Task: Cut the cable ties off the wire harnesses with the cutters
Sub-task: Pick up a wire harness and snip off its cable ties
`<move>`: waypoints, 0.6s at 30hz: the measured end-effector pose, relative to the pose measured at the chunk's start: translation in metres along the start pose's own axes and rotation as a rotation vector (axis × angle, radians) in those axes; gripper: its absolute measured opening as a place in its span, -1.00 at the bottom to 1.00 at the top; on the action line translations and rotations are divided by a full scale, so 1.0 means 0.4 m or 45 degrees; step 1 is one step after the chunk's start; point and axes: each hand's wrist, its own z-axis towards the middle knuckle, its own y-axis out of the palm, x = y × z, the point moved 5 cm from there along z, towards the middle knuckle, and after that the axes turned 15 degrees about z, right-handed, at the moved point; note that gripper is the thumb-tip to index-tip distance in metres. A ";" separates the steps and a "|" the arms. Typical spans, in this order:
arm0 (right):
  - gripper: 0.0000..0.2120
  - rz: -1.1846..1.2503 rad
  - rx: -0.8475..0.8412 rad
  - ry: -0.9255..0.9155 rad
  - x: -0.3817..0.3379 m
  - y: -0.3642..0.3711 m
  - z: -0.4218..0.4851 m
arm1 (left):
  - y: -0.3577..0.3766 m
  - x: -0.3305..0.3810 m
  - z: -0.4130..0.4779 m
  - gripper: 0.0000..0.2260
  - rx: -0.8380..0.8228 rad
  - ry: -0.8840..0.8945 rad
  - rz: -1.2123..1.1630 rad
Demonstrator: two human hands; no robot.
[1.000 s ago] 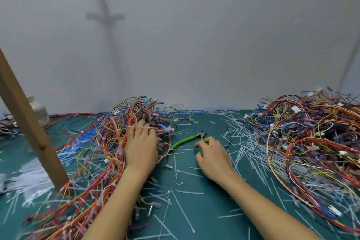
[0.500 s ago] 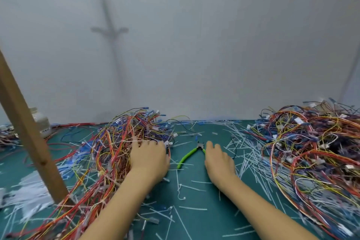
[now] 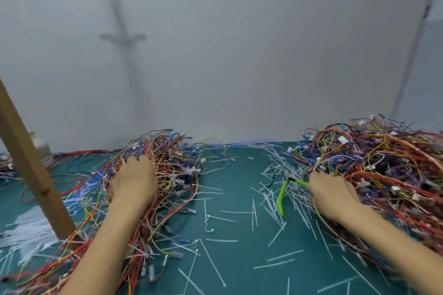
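Note:
Two tangled heaps of coloured wire harnesses lie on the green mat (image 3: 235, 199): a left pile (image 3: 167, 165) and a larger right pile (image 3: 383, 163). My left hand (image 3: 133, 184) is on top of the left pile, its fingers curled down into the wires and partly hidden by them. My right hand (image 3: 333, 194) is at the near-left edge of the right pile. It holds the green-handled cutters (image 3: 284, 195) by one handle, while the other handle hangs down toward me. The cutters' small metal jaws point left, over loose ties.
Many cut white cable ties (image 3: 254, 218) are scattered over the mat between the piles. A slanted wooden post (image 3: 31, 170) stands at the left with a small white bottle (image 3: 43, 148) behind it. A white wall closes off the back.
My right hand has moved right with the cutters, from the mat's middle to the edge of the right pile. My left hand has stayed on the left pile, with its fingers now curled in.

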 end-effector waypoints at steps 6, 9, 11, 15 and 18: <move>-0.68 -0.122 -0.010 -0.015 0.011 0.012 -0.029 | 0.004 -0.003 0.003 -0.74 0.073 0.001 -0.406; -0.70 -0.215 -0.064 0.019 -0.003 -0.012 -0.033 | -0.027 -0.005 -0.005 -0.73 0.092 0.007 -0.663; -0.73 -0.211 -0.046 0.013 -0.031 -0.037 -0.036 | -0.057 -0.001 -0.016 -0.73 0.168 -0.019 -0.820; -0.75 0.580 0.020 -0.203 -0.168 -0.099 -0.053 | -0.127 0.047 -0.055 -0.74 0.375 -0.001 -1.104; -0.65 1.794 -0.399 -0.142 -0.323 -0.118 -0.064 | -0.160 0.129 -0.104 -0.71 0.437 0.170 -1.154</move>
